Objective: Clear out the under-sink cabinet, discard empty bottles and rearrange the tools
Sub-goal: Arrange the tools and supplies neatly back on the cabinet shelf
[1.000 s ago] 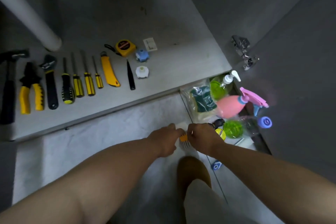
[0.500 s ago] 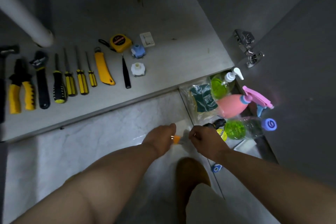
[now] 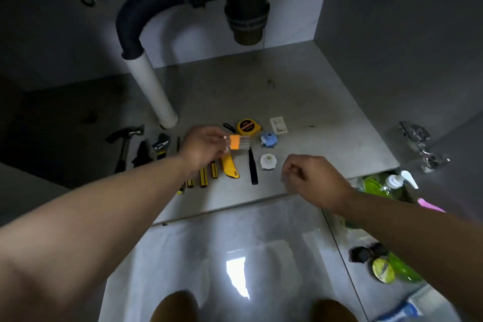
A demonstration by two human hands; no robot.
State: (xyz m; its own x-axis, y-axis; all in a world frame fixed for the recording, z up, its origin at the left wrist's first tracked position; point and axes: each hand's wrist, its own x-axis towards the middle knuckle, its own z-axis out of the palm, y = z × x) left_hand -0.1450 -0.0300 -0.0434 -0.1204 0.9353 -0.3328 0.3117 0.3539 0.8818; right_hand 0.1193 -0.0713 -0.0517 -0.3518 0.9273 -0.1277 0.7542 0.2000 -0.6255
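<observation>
My left hand [image 3: 202, 148] holds a small orange and clear packet [image 3: 238, 142] over the cabinet floor [image 3: 313, 117], just above the yellow utility knife [image 3: 230, 167]. My right hand [image 3: 311, 180] hovers near the cabinet's front edge with fingers curled and nothing visible in them. Tools lie in a row on the cabinet floor: a hammer [image 3: 125, 141], pliers [image 3: 142, 155], a wrench [image 3: 160, 145], yellow-handled screwdrivers [image 3: 203, 178], a black pen-like tool [image 3: 252, 167] and a yellow tape measure [image 3: 248, 126]. A blue fitting [image 3: 268, 139] and a white fitting [image 3: 268, 161] sit beside them.
Drain pipes [image 3: 146, 60] hang above the cabinet floor at the back. A white switch plate [image 3: 278, 125] lies behind the fittings. Bottles sit on the tiled floor at right: a green pump bottle [image 3: 381, 185], a pink sprayer [image 3: 430, 205] and a green bottle with black cap [image 3: 379, 261]. A door hinge [image 3: 418, 144] juts out at right.
My left hand lifted the orange packet from the floor tiles up over the tool row. My right hand let go of it and rose. The view tilted up toward the pipes.
</observation>
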